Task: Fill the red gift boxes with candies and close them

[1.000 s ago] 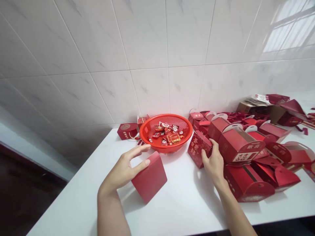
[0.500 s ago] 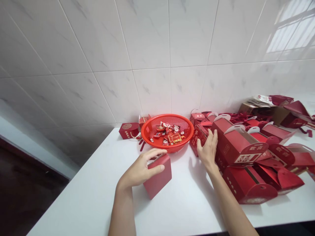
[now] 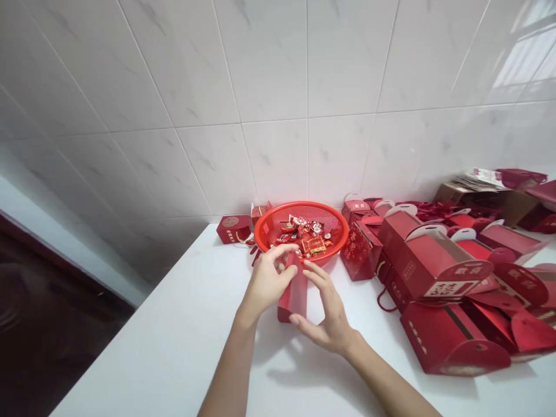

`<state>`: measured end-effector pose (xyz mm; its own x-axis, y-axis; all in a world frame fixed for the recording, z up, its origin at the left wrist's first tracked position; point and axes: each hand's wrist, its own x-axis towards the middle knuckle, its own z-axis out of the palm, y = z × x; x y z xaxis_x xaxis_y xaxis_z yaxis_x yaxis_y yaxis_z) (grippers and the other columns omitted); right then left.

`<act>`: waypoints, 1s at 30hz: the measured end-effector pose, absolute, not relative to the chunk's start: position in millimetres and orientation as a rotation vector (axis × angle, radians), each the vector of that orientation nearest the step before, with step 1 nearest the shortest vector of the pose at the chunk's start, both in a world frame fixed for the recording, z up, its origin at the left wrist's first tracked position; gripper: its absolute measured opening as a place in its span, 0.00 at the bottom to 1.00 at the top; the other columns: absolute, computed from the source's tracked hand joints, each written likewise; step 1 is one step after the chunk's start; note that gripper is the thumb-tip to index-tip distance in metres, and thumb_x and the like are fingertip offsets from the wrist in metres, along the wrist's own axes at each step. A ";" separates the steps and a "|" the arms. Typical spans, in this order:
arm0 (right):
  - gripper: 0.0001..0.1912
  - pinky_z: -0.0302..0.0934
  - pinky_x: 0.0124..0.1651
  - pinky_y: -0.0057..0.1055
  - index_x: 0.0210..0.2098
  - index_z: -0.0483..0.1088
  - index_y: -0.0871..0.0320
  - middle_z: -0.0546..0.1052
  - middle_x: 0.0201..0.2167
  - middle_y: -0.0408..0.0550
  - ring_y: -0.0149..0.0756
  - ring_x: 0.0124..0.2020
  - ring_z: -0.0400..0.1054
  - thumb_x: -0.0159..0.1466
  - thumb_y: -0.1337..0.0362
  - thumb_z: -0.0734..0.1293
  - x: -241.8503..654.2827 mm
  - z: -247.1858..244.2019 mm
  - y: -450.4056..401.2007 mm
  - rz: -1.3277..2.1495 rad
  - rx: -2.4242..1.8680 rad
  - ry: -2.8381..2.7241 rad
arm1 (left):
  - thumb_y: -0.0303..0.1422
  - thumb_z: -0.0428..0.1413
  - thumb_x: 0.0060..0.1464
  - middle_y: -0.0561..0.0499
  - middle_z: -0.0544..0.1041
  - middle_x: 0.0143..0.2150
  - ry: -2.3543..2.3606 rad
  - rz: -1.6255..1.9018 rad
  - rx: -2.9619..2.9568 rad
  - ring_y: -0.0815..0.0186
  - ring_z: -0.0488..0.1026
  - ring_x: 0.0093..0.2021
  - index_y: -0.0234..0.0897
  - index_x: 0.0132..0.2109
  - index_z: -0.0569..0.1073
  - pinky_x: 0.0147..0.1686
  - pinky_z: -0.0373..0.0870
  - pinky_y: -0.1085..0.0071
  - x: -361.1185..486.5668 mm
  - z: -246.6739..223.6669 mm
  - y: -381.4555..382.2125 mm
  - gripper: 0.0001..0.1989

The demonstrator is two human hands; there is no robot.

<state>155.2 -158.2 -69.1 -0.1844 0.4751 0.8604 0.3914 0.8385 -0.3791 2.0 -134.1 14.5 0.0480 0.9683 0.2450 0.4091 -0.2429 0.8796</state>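
Observation:
A small red paper gift box (image 3: 293, 298) stands on the white table in front of a red plastic basket. My left hand (image 3: 270, 279) grips the box near its upper part, thumb and fingers curled round it. To the right of the box is my right hand (image 3: 325, 315), fingers spread and thumb close to the box's lower front. Whether that thumb touches the box I cannot tell. Wrapped candies (image 3: 310, 240) lie in the basket (image 3: 339, 223), mostly red, with some gold and white. The top of the box is partly hidden by my left fingers.
Many red gift boxes (image 3: 452, 260) are piled on the right of the table (image 3: 182, 341). One patterned red box (image 3: 359, 252) stands right beside the basket. Left of the basket is a dark red box (image 3: 233, 229). A tiled wall (image 3: 273, 156) runs behind.
My right hand has left the patterned box by the basket and come over to the small box. The small box has turned in my left hand. The view has shifted slightly.

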 end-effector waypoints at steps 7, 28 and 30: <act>0.28 0.65 0.63 0.48 0.64 0.61 0.53 0.69 0.63 0.59 0.49 0.65 0.65 0.66 0.62 0.69 160.1 -72.1 -158.1 0.316 -0.677 -1.669 | 0.38 0.56 0.54 0.53 0.74 0.35 1.182 1.223 1.444 0.71 0.67 0.23 0.37 0.54 0.74 0.23 0.73 0.72 24.3 12.8 -136.2 0.21; 0.20 0.74 0.48 0.34 0.62 0.63 0.55 0.78 0.51 0.54 0.40 0.48 0.77 0.71 0.66 0.61 167.7 -67.1 -160.7 0.385 -0.725 -1.623 | 0.40 0.60 0.54 0.49 0.81 0.39 1.305 1.314 1.592 0.61 0.79 0.41 0.38 0.55 0.74 0.46 0.73 0.65 2.5 -6.7 -116.7 0.22; 0.20 0.74 0.45 0.32 0.62 0.64 0.55 0.79 0.49 0.52 0.38 0.44 0.77 0.71 0.66 0.61 166.4 -67.3 -161.8 0.372 -0.718 -1.628 | 0.41 0.60 0.53 0.53 0.77 0.30 1.266 1.346 1.537 0.64 0.76 0.33 0.36 0.51 0.75 0.40 0.72 0.68 4.5 -8.6 -116.7 0.20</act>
